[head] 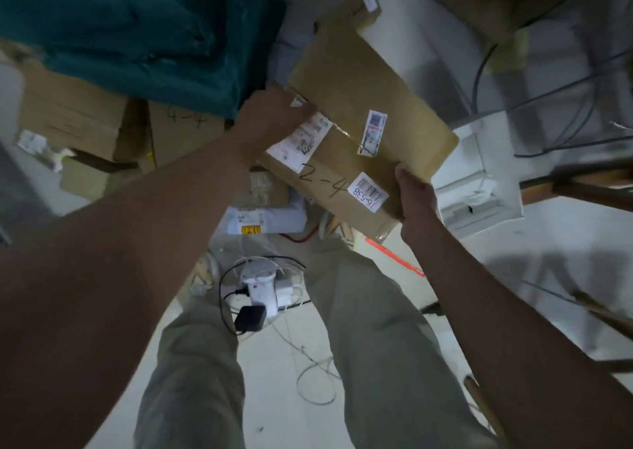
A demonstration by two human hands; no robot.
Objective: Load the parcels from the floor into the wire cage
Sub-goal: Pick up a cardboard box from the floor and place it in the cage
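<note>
Landmark: the brown parcel that I hold in front of me, above the floor; all places below are given relative to it.
Parcel markings: "2-4" handwritten on its top face, a barcode label reading "16-538" near my right hand, a white shipping label near my left hand, and a small sticker between them.
Parcel attitude: tilted, long axis running from lower left to upper right in the head view.
My left hand: my fingers are closed over the parcel's left edge, partly covering the shipping label.
My right hand: my fingers wrap the parcel's near right corner, thumb on the top face.
Other parcels: a flat white packet and a small brown packet lie on the floor below the held parcel; cardboard boxes, one marked "4-4", sit to its left.
Teal bag: rests on those boxes, upper left of the parcel.
Power strip: on the floor between my legs, below the parcel, with a black adapter plugged in.
Wire cage: I cannot tell where it stands.
</note>
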